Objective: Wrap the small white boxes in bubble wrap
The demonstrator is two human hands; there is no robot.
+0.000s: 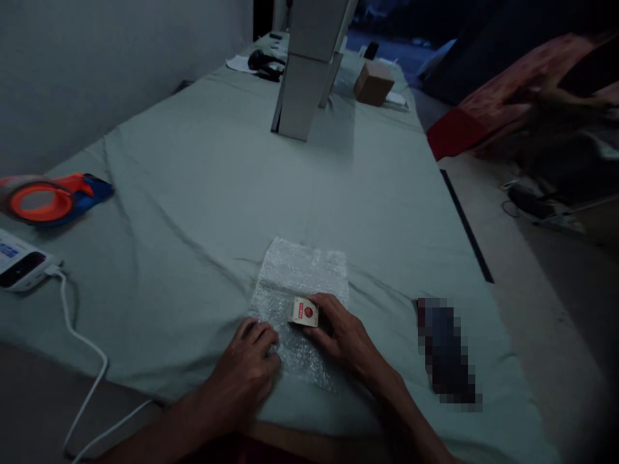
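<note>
A sheet of clear bubble wrap [309,267] lies flat near the front edge of the cloth-covered table. Over its middle, my right hand [345,332] grips a small cream box [305,312] between thumb and fingers. Red printing marks the face of the box turned toward me. My left hand [251,361] rests at the wrap's left edge with its fingers curled in on it; the fingertips are partly hidden.
An orange and blue tape dispenser [58,198] lies at the left, behind a white device [24,261] with a white cable [65,303]. A pixelated dark object [447,351] is at the right. Farther back stand a tall pale stand [307,84] and a brown carton [374,84].
</note>
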